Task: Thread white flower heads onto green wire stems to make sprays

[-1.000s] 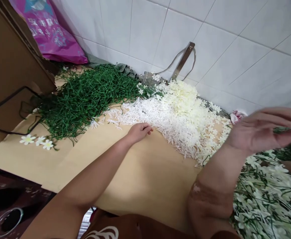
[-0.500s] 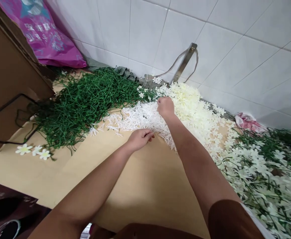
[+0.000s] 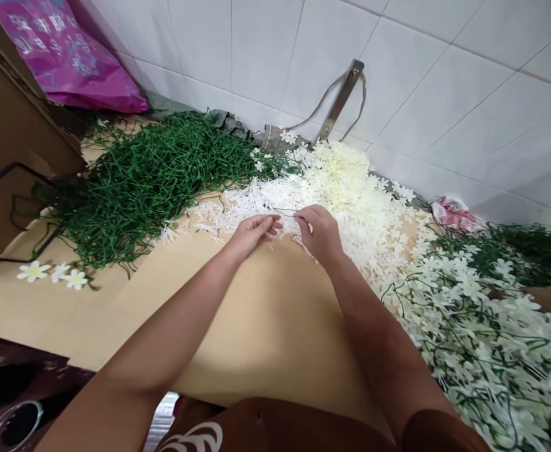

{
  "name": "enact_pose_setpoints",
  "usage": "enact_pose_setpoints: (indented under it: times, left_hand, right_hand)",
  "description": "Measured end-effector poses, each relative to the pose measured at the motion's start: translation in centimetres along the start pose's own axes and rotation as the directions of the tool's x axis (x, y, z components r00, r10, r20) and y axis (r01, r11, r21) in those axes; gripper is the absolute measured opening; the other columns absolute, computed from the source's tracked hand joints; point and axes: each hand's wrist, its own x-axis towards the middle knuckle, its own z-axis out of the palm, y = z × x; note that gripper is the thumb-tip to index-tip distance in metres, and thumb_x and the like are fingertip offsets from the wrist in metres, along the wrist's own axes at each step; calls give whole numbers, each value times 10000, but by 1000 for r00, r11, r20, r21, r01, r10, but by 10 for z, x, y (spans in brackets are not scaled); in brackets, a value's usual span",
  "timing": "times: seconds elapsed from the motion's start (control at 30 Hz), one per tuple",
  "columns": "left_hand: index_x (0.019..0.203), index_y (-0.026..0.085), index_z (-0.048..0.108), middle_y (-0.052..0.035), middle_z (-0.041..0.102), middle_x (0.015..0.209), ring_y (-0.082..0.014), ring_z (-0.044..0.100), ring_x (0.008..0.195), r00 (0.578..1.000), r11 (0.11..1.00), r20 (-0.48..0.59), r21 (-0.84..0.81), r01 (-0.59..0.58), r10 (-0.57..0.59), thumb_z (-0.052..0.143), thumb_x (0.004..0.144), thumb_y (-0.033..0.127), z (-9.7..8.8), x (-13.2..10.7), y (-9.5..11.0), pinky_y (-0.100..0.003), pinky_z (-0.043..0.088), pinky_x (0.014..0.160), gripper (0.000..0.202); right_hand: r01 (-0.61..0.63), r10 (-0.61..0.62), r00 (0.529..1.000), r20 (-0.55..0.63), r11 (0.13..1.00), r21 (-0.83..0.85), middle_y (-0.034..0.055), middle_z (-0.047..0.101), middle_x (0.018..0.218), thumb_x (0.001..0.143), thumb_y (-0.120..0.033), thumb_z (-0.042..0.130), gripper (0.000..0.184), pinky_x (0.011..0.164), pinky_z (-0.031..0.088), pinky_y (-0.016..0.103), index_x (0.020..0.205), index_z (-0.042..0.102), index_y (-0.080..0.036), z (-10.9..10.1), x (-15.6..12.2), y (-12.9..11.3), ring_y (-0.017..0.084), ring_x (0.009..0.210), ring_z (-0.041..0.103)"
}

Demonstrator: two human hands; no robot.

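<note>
My right hand is closed in a pinch on a thin dark stem, which points left toward the other hand. My left hand is beside it with thumb and fingertips pressed together; anything between them is too small to name. Both hands are over the near edge of a pile of short white stamen-like sticks. Behind my right hand lies a heap of pale yellow-white artificial petals. A mound of green plastic stems spreads on the left, beyond my left hand.
Finished-looking white flowers on green stems fill the right side. Three flowers lie at left on the cardboard. A cardboard box, a purple bag and a tiled wall with a metal bar border the area.
My right hand has drawn back from the far side of the white pile toward my left hand, and a thin dark stem now shows in its fingers. The camera view has shifted slightly.
</note>
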Motion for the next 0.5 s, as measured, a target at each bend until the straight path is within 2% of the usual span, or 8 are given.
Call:
enact_pose_setpoints:
  times: [0.1, 0.2, 0.3, 0.4, 0.5]
  left_hand:
    - [949, 140, 724, -50, 731, 850, -97, 610, 731, 1000, 995, -4, -101, 18, -19, 830, 574, 567, -4, -1, 5, -209, 465, 664, 579]
    - [922, 123, 722, -2, 675, 701, -68, 562, 628, 999, 992, -29, -123, 28, -32, 847, 598, 470, -7, 0, 7, -204, 459, 638, 491]
    - [871, 108, 728, 36, 595, 591, -48, 505, 558, 998, 994, -28, -98, 50, -53, 878, 568, 374, -7, 0, 9, -188, 414, 569, 430]
    - [819, 108, 735, 36, 583, 579, -39, 490, 542, 998, 994, 2, -88, 68, -69, 901, 521, 394, -5, 0, 9, -178, 396, 541, 444]
    - [755, 117, 716, 35, 587, 579, -33, 487, 537, 998, 995, 14, -83, 62, -61, 913, 481, 440, -6, 1, 9, -164, 408, 541, 468]
  right_hand:
    - [56, -58, 993, 104, 998, 24, 102, 683, 904, 924, -200, 453, 228, 822, 508, 363, 882, 676, -217, 2, -18, -11, 228, 889, 587]
    - [73, -78, 976, 201, 997, 34, 118, 681, 925, 917, -178, 459, 236, 823, 513, 383, 875, 689, -211, 3, -27, -19, 237, 888, 578]
    - [44, -58, 976, 209, 996, 73, 123, 686, 926, 926, -201, 459, 248, 830, 519, 388, 856, 697, -204, 2, -31, -20, 233, 889, 584]
    - [-68, 44, 990, 132, 980, 187, 103, 694, 913, 908, -228, 503, 199, 823, 527, 371, 862, 695, -208, 0, -34, -15, 211, 884, 614]
    - [-252, 231, 968, 103, 894, 371, 63, 694, 880, 859, -233, 546, 139, 747, 532, 328, 865, 683, -212, -2, -37, -10, 174, 820, 632]
